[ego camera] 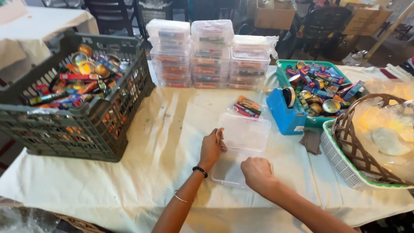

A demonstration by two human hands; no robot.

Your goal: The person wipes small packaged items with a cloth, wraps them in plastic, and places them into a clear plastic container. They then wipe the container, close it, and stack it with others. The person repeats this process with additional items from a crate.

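A clear plastic box with its hinged lid laid open [243, 138] lies on the cloth-covered table in front of me. My left hand [211, 149] rests at the box's left edge, fingers curled against the rim. My right hand [257, 172] is closed over the near right part of the box. Whether either hand grips the plastic firmly is hard to tell. Just beyond the box lies a small bundle of coloured packets [246, 107].
A dark grey crate [82, 125] full of coloured packets and tins stands left. Stacks of filled clear boxes [211, 56] line the back. A blue tape dispenser [283, 110], a green tray of packets [282, 73] and a wicker basket [358, 151] stand on the right.
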